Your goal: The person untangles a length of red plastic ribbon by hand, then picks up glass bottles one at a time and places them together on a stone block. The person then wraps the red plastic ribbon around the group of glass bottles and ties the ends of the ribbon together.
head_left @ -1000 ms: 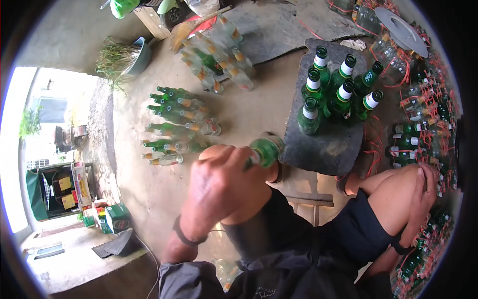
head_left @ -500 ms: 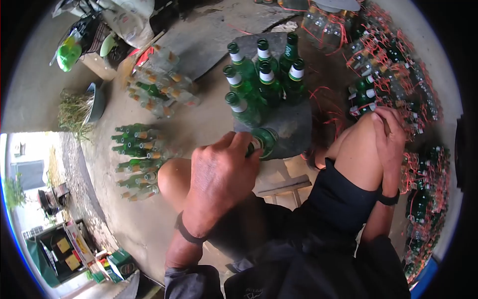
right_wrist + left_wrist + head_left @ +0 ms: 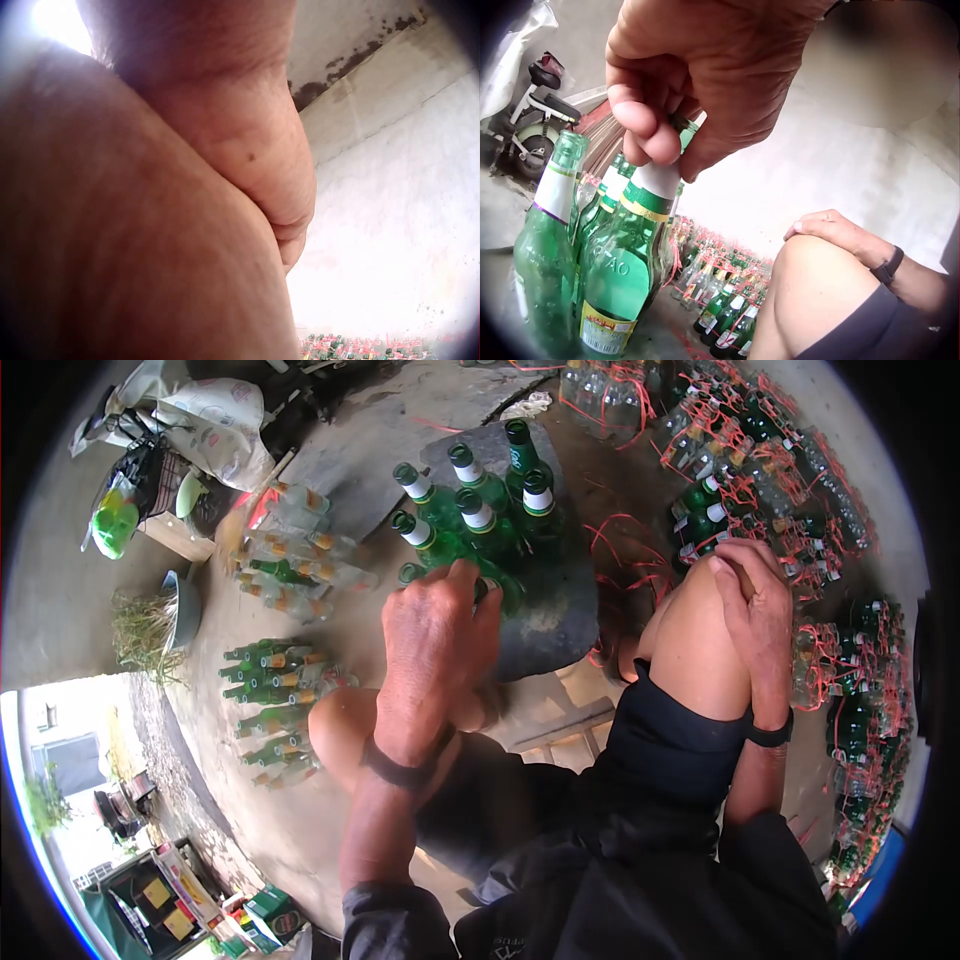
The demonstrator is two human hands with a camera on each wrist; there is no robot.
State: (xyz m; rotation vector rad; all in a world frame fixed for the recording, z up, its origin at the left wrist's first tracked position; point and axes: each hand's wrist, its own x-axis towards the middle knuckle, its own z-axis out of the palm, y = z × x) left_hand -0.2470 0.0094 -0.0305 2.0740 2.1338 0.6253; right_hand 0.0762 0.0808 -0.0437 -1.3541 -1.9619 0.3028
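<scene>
With 12 straight up in the head view and the clock centred on its middle, the right hand (image 3: 755, 600) rests over the knee (image 3: 695, 645) between 2 and 3 o'clock. Its fingers are relaxed and draped over the knee, holding nothing, perhaps just to steady the seated body.

Close to the centre, towards 10, the left hand (image 3: 430, 650) grasps a green bottle (image 3: 615, 274) from above, thumb and curled fingers pinching its neck. The neck is the slimmest part, so a grip there likely suits one hand and leaves the body hanging straight. The bottle looks nearly upright, at the near edge of the group on the dark slab (image 3: 560, 625); whether its base touches the slab, I cannot tell.

Around 12, green bottles (image 3: 490, 540) stand close together on that slab, probably because it gives them a flat, raised base within reach. At 9, a cluster of small green bottles (image 3: 265, 670) stands on the floor (image 3: 250, 830); clear bottles (image 3: 300, 550) gather at 10, seemingly grouped by kind.

Farther out, bottles bound with red string (image 3: 715, 512) fill the side from 1 to 4, presumably tied to keep them together. A tub (image 3: 187, 610) of dry stalks lies towards 10.
</scene>
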